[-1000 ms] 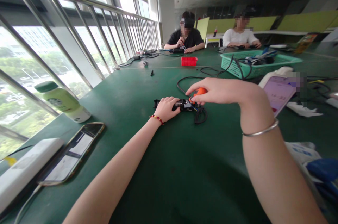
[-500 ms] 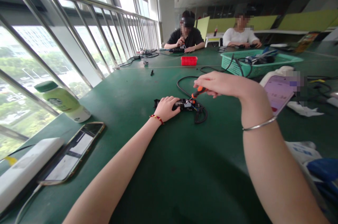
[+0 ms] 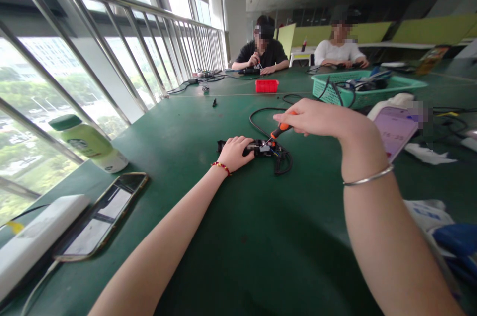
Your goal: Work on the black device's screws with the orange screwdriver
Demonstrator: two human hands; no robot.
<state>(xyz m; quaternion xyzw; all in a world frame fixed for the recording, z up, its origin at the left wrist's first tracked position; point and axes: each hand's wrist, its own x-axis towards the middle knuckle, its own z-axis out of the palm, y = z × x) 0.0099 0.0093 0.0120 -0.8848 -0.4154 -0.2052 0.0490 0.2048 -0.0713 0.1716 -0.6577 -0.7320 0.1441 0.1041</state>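
A small black electronic device with wires and a looped black cable lies on the green table. My left hand is closed over its left end, pressing it to the table. My right hand grips an orange-handled screwdriver, tilted, its tip down on the device's middle. I wear a red bead bracelet on my left wrist and a silver bangle on my right.
A phone and a white power bank lie at near left, beside a green-capped bottle. A propped phone stands at right. Farther off are a red box and a green basket. Two people sit at the far end.
My right hand has lifted from low over the device and now holds the screwdriver tilted, with more of its orange handle showing. My left hand has stayed put.
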